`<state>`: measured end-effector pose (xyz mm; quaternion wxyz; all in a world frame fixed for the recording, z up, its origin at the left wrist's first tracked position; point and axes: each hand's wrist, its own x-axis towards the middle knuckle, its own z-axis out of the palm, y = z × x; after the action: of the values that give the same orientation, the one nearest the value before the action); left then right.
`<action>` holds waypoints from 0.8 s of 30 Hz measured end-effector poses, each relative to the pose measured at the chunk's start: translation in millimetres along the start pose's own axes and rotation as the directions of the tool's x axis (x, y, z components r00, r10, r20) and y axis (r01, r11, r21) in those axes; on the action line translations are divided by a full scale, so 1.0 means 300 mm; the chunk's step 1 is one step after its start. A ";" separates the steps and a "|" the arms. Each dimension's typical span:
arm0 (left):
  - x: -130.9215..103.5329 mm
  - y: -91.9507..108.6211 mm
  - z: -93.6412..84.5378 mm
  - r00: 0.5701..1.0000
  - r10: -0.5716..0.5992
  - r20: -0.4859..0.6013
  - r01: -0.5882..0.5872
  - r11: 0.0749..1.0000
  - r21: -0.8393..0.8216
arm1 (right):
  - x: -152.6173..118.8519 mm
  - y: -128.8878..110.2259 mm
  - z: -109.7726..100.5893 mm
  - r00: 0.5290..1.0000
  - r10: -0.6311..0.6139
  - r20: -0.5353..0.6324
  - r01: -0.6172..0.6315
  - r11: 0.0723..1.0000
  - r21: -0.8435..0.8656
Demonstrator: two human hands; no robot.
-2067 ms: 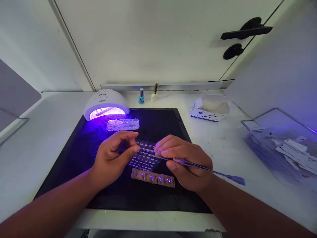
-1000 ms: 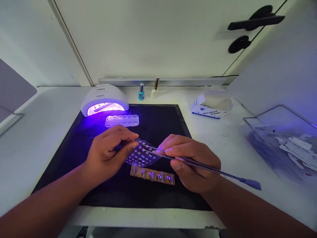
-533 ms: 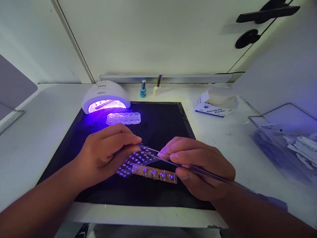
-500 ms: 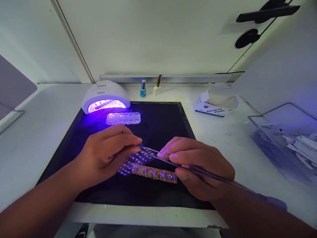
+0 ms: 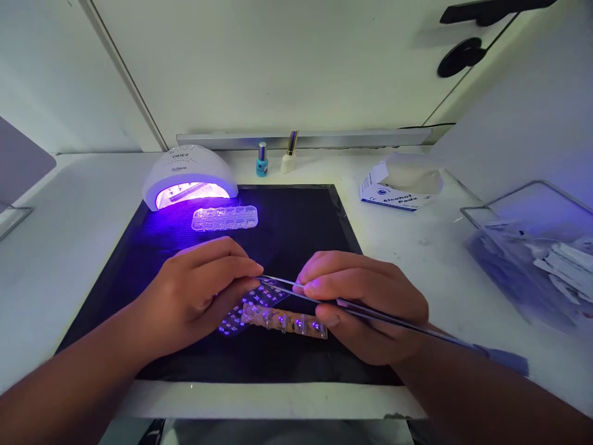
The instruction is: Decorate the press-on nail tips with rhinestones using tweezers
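Observation:
My right hand [image 5: 370,300] grips a pair of long metal tweezers [image 5: 285,285], their points aimed left and their handle end lying back past my wrist. My left hand [image 5: 204,290] is closed, thumb and forefinger pinched at the tweezers' points. Whatever small thing may be between those fingertips is hidden. Just under the tweezers lies a sheet of small shiny nail stickers [image 5: 271,294], partly covered by my left hand. In front of it a brown strip [image 5: 252,314] bears several glossy nail tips [image 5: 282,321] in a row.
A white nail lamp [image 5: 189,167] glows purple at the back left of the black mat [image 5: 306,222]. Before it sits a clear compartment case [image 5: 225,218]. Behind stand a blue polish bottle [image 5: 262,162] and a white one [image 5: 288,161]. Rightward are an alcohol pads box [image 5: 389,196] and a wire basket [image 5: 523,247].
The whole view has shifted slightly, so everything sits a little further left and mostly higher. Both hands keep the same pinch, and the tweezers remain between them.

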<state>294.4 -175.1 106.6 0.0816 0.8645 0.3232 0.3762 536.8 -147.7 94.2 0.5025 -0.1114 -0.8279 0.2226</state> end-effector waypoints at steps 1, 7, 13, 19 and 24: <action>-0.001 -0.001 0.002 1.000 0.002 0.000 -0.002 1.000 0.003 | -0.001 0.000 0.000 1.000 0.004 0.009 -0.004 1.000 -0.007; 0.002 -0.002 0.005 1.000 0.019 -0.002 -0.019 1.000 0.020 | -0.001 0.001 0.001 0.998 0.005 0.056 -0.005 1.000 -0.008; -0.001 0.000 0.003 1.000 0.021 0.001 -0.021 0.999 0.024 | -0.001 0.001 -0.001 0.999 -0.001 0.042 0.002 1.000 -0.025; -0.003 0.001 0.001 1.000 0.020 -0.002 -0.020 0.999 0.034 | 0.003 0.005 -0.005 0.998 -0.022 0.059 0.023 1.000 -0.015; 0.000 0.004 0.000 1.000 0.027 0.000 -0.027 0.999 0.045 | -0.005 0.002 -0.002 0.999 -0.003 0.038 0.005 0.999 -0.035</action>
<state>294.9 -176.1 106.8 0.0567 0.8703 0.3199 0.3703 537.9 -147.6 92.8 0.4851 -0.1142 -0.8414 0.2092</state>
